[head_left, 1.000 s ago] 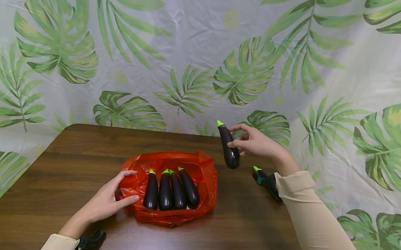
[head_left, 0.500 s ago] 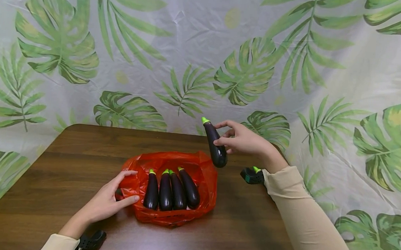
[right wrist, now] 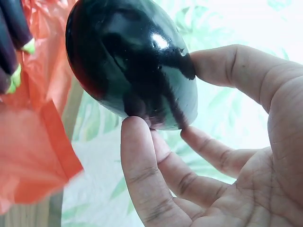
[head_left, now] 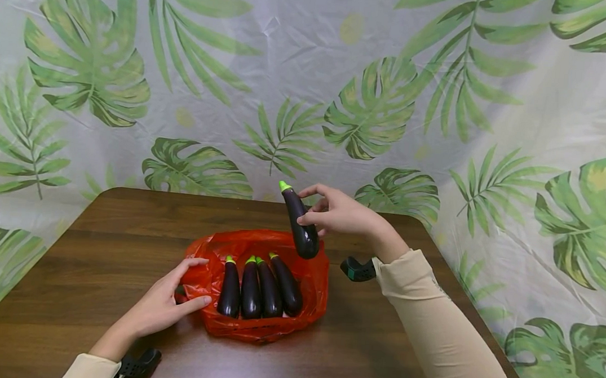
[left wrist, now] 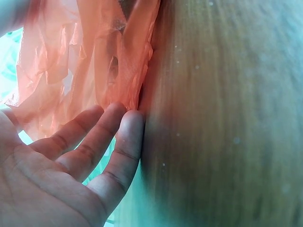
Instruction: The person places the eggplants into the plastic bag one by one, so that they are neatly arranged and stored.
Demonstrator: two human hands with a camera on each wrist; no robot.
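An open red plastic bag (head_left: 320, 291) sits on the table with several dark purple eggplants (head_left: 251, 291) side by side in it, green stem ends pointing away. My right hand (head_left: 344, 216) pinches another eggplant (head_left: 300, 225) between thumb and fingers, above the bag's far right rim. That eggplant is tilted, its bright green stem end up. In the right wrist view, its glossy rounded end (right wrist: 137, 61) lies between thumb and fingertips. My left hand (head_left: 163, 298) rests against the bag's left side; the left wrist view shows fairly straight fingers (left wrist: 128, 142) touching the plastic.
The dark wooden table (head_left: 118, 231) reaches back to a leaf-patterned curtain (head_left: 298, 70). Black wrist devices (head_left: 357, 269) are worn at both sleeves.
My right hand has moved left with the eggplant, from right of the bag to above its right rim. The left hand and the bag have stayed in place.
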